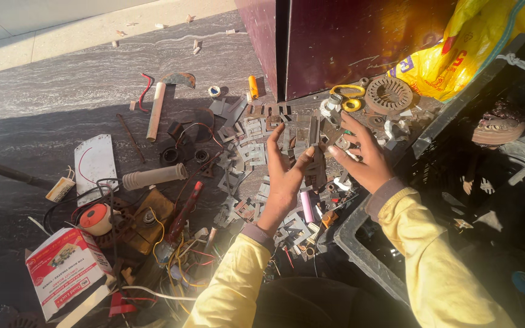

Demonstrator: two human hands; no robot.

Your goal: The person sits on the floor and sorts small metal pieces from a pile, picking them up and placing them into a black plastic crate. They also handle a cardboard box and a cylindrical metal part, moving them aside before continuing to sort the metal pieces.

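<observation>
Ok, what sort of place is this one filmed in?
Probably an informal floor-level repair spot for electric motors or transformers. Both hands, left and right, hold a stack of metal plates; more plates, a round motor core and loose wires litter the stone floor.

Grey veined stone floor point(62, 91): strewn with metal lamination plates point(250, 130), hammer point(159, 103), wire tangle point(171, 243), cardboard box point(65, 276).

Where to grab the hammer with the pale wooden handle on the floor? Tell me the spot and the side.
Grip the hammer with the pale wooden handle at mid-shaft, coming from above. The shaft lies flat, long and bare, while the rusty head sits at its far end beside a red wire.
</observation>
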